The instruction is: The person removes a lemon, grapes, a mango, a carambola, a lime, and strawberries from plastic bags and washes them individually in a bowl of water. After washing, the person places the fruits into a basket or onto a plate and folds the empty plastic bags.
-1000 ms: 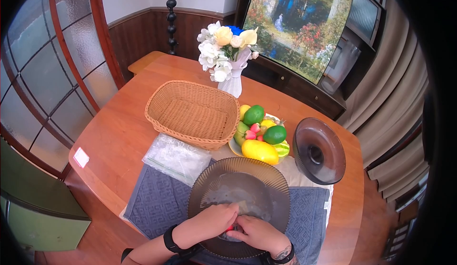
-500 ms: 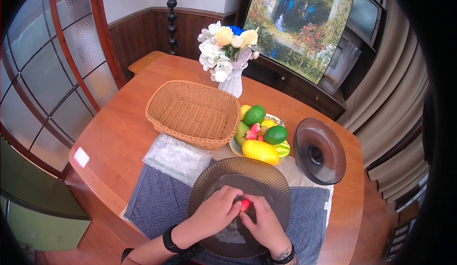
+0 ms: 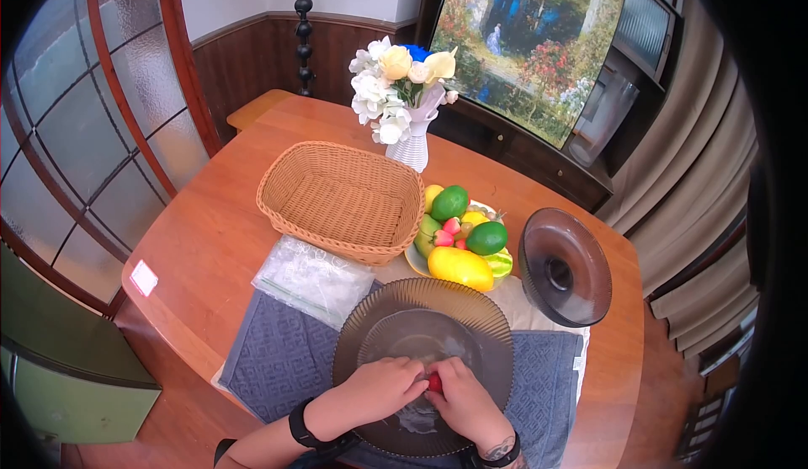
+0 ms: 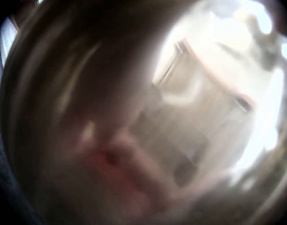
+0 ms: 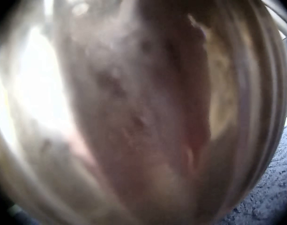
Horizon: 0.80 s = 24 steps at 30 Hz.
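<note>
A small red fruit (image 3: 434,382) is pinched by the right hand (image 3: 465,397) over the ribbed dark glass bowl (image 3: 484,317), in the head view. The left hand (image 3: 383,387) touches the fruit's left side with curled fingers and thumb. Both hands are inside the bowl's rim, low in the bowl, where liquid shows. In both wrist views the glass and its reflections blur everything, and the fingers cannot be made out clearly.
Behind the bowl stand a wicker basket (image 3: 337,199) and a plate of fruit (image 3: 459,268). A clear plastic bag (image 3: 311,279) lies left, on a blue towel (image 3: 278,355). At the right is another glass bowl (image 3: 564,267); a flower vase (image 3: 410,147) stands at the back.
The hands came up from low in the bowl with the red fruit between them, then moved slightly down again. The fruit has turned and is now partly covered by fingers.
</note>
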Available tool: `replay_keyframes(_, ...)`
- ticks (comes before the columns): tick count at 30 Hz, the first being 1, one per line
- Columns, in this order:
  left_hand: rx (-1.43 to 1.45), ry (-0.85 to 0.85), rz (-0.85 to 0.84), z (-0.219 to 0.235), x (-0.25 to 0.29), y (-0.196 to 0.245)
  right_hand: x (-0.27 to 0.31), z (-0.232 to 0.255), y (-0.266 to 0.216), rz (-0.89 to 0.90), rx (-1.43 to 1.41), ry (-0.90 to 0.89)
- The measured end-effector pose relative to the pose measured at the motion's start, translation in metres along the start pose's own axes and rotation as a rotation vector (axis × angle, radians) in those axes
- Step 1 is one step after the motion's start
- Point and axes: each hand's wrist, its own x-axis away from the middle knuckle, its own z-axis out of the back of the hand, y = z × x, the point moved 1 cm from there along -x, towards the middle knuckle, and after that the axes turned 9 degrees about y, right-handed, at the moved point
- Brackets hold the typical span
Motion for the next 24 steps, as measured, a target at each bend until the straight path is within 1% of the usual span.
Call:
replay_keyframes(2,-0.038,0.009,0.011,-0.001,0.001,-0.001,0.002,0.0,0.001,0.0,0.036,-0.035)
replay_keyframes(4,-0.065,0.016,-0.011,-0.004,0.001,-0.004,0.003,-0.004,0.004,-0.018,0.005,-0.195)
replay_keyframes(5,-0.065,0.016,-0.011,-0.003,0.001,-0.003,0.003,-0.003,0.002,-0.018,0.005,-0.196)
replay_keyframes(7,-0.061,0.008,0.018,0.001,0.0,0.0,0.001,0.001,-0.007,0.01,-0.027,-0.105)
replay_keyframes(8,-0.061,0.007,0.018,0.0,0.0,0.0,-0.001,0.002,-0.008,0.01,-0.028,-0.105)
replay_keyframes(10,-0.048,0.063,0.044,0.0,0.0,0.0,-0.004,0.004,-0.011,-0.011,-0.1,0.038)
replay_keyframes(11,-0.048,0.063,0.044,0.0,-0.001,0.001,-0.006,0.005,-0.012,-0.011,-0.1,0.038)
replay_keyframes(13,-0.01,0.087,0.092,0.004,-0.002,0.004,-0.008,0.007,-0.014,-0.048,-0.143,0.147)
replay_keyframes(14,-0.011,0.087,0.092,0.006,-0.003,0.006,-0.008,0.007,-0.014,-0.048,-0.143,0.147)
replay_keyframes(16,0.049,0.133,0.102,0.01,-0.004,0.008,-0.009,0.007,-0.014,-0.01,-0.141,0.261)
replay_keyframes(20,0.039,0.156,0.102,0.008,-0.003,0.007,-0.007,0.004,-0.007,0.055,-0.088,0.244)
replay_keyframes(22,0.027,0.182,0.08,0.003,-0.002,0.004,-0.003,0.0,-0.005,0.068,-0.013,0.103)
replay_keyframes(23,0.027,0.182,0.08,0.004,-0.002,0.003,-0.001,-0.001,-0.001,0.068,-0.013,0.103)
replay_keyframes(24,0.005,0.152,0.079,0.003,-0.002,0.003,0.0,-0.004,0.003,0.06,-0.037,0.042)
